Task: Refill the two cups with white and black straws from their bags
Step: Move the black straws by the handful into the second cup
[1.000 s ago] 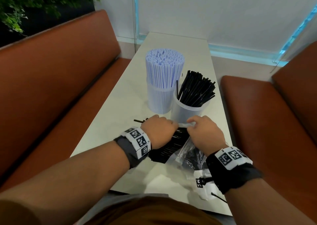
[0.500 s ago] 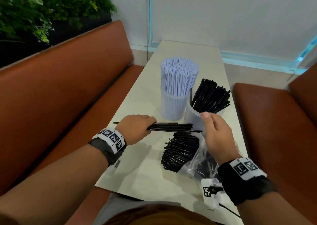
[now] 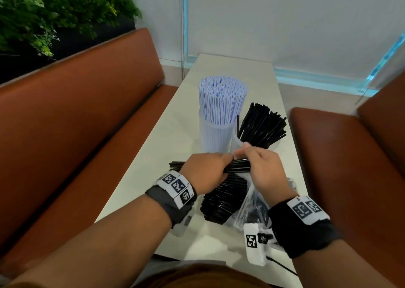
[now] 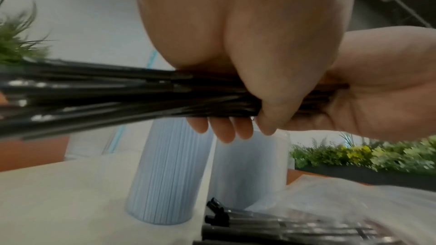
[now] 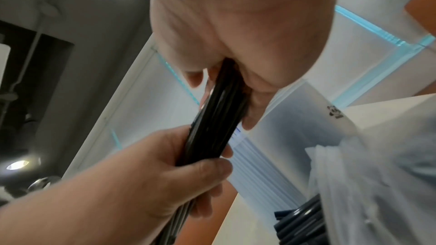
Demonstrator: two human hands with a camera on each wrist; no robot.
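Far left of the fingers: brown bench seat [image 3: 65, 123] along the white table [image 3: 175, 129], green plants [image 3: 54, 7] behind its backrest. Left hand [image 3: 205, 171] above the table near its front edge, fingers [image 4: 221, 131] and thumb curled tight round a bundle of black straws [image 3: 237, 167] held level, crosswise; one end of the bundle sticking out past the left side of the fist, the other end running rightwards. Just beyond the left knuckles: cup of white straws [image 3: 221, 121], upright and packed full, straws standing well above its rim. Directly below and behind the left fingers: loose pile of black straws [image 3: 223, 200] lying on the table, spilling out of a clear plastic bag [image 3: 254, 208] under the right wrist. Right hand [image 3: 262, 169] touching the same bundle at its right end, thumb and fingers [image 5: 250, 118] closed round it from both sides in the right wrist view, index finger raised slightly toward the cup behind. Just past the right fingertips and touching the white cup's side: cup of black straws [image 3: 260, 127], partly filled, straws leaning and fanning toward the right. Further right, well apart from the fingers: second brown bench seat [image 3: 341, 156].
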